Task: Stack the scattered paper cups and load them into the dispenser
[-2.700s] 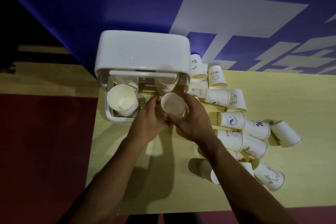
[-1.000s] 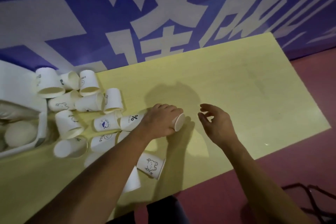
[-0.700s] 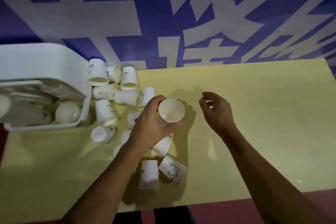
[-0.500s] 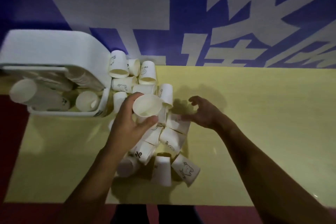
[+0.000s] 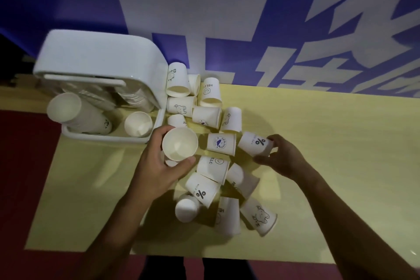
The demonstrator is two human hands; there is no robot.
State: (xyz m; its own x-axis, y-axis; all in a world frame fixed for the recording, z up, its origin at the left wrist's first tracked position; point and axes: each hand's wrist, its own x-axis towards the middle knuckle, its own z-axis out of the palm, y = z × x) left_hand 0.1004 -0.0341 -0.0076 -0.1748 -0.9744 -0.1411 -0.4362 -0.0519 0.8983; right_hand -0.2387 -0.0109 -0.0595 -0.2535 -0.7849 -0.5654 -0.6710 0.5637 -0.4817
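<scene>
My left hand (image 5: 159, 166) grips an upright paper cup (image 5: 179, 144), its open mouth facing up at me; my fingers curl round its far side and my thumb presses near its rim. I hold it just in front of the dispenser (image 5: 100, 57), at its right front corner. My right hand (image 5: 281, 159) is curled round the base end of a percent-sign cup (image 5: 255, 143), thumb under and fingers over; this cup lies on its side at the right edge of the heap, and I cannot tell whether it is off the yellow table (image 5: 329, 143). Between my two cups lies a cup with a round blue logo (image 5: 221, 143), also on its side. The other loose cups are heaped together, most of them tipped over and touching one another, from the dispenser's right side down towards me, with a bear cup (image 5: 259, 217) at the near end. The white dispenser stands at the table's far left corner. Its open front tray holds a leaning stack of cups (image 5: 77, 116) on the left and a shorter cup (image 5: 138, 124) on the right.
</scene>
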